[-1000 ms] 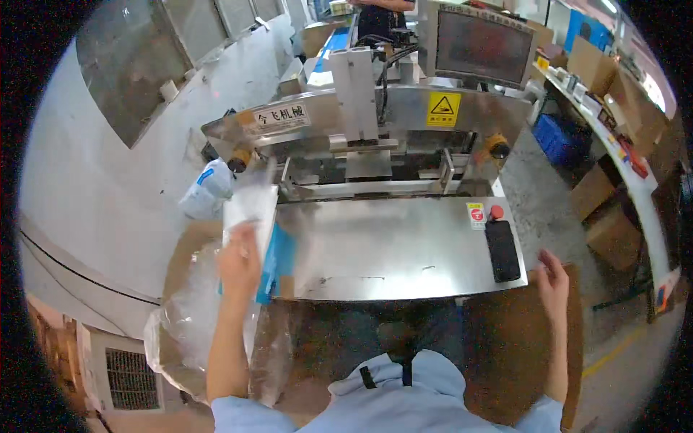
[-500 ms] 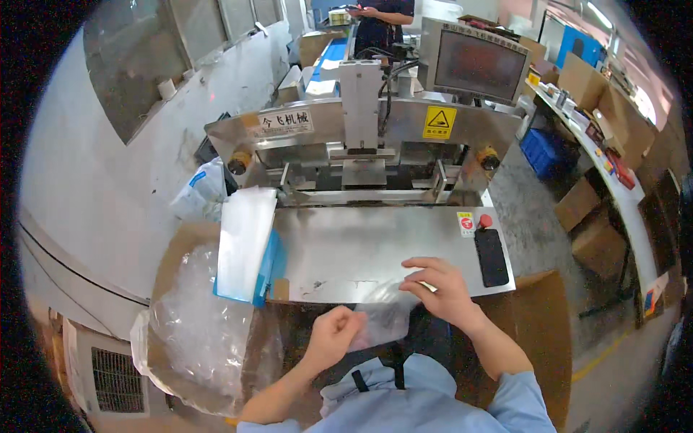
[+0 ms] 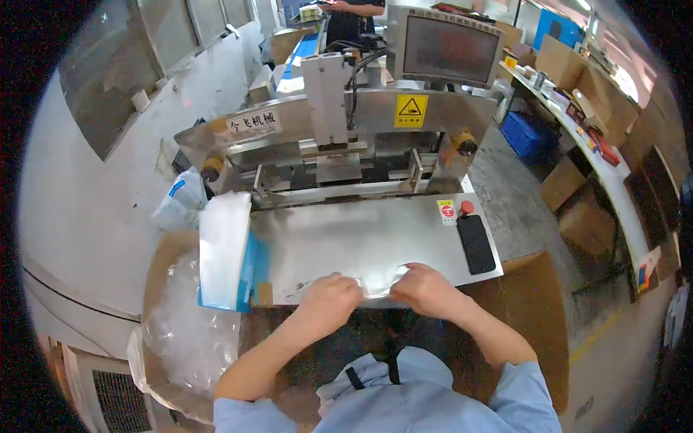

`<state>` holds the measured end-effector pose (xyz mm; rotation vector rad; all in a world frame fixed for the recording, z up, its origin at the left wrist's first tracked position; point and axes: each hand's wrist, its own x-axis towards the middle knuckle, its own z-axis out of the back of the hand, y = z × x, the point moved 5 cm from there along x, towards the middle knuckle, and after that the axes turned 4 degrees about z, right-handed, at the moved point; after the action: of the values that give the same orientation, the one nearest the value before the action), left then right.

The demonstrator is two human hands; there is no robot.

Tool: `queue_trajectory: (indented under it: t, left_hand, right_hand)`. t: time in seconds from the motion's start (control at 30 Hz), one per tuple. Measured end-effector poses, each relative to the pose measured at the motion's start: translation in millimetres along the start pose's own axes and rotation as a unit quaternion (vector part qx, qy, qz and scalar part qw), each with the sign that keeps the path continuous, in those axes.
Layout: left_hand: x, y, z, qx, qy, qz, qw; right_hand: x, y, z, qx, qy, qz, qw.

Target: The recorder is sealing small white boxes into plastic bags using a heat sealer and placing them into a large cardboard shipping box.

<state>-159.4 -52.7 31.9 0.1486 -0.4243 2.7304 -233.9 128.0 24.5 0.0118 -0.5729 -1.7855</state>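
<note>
Gleaming in smooth metal across the worktop (image 3: 339,242). Catching light in thin, glossy, clear plastic at the film (image 3: 377,287) and in crinkled, shiny plastic at the heap (image 3: 191,317). Showing matt cardboard at the right-hand box (image 3: 533,292), soft matt cloth at the shirt (image 3: 415,408).

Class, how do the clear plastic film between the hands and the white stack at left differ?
The shiny, clear plastic film is held between left hand and right hand; the white, flat, rectangular stack rests on a blue, boxy support, untouched. The visible film is smaller than the stack.
</note>
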Motion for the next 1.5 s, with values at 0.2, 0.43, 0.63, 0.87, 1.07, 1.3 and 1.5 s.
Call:
queue_trajectory:
  t: [0.2, 0.43, 0.63, 0.87, 1.07, 1.3, 1.5]
  left_hand:
    - [-16.2, -4.9, 27.4, -0.245, 0.160, 0.087, 0.952]
    - [-1.1, 38.8, 15.6, -0.152, 0.147, 0.135, 0.968]
    - [19.4, 50.9, 34.3, -0.176, 0.132, 0.085, 0.972]
    - [58.8, 123.8, 26.3, -0.207, 0.062, 0.087, 0.972]
    - [111.6, 226.4, -12.1, -0.241, 0.209, 0.200, 0.927]
    - [191.3, 287.2, 17.3, -0.342, 0.133, 0.293, 0.883]
    - [194.2, 304.5, -4.2, -0.239, -0.041, 0.203, 0.949]
  right_hand:
    - [-22.2, -8.5, 29.1, 0.215, 0.030, -0.025, 0.976]
    - [3.7, -26.5, 19.2, 0.192, -0.018, -0.010, 0.981]
    - [22.8, -59.9, 12.2, 0.247, -0.050, -0.034, 0.967]
    - [71.2, -101.3, 23.8, 0.156, -0.108, -0.021, 0.982]
    - [123.4, -184.0, -22.4, 0.170, -0.023, -0.175, 0.969]
    - [179.8, -233.8, 1.7, 0.094, -0.085, -0.216, 0.968]
    - [207.4, -208.1, -13.3, -0.029, -0.127, -0.191, 0.973]
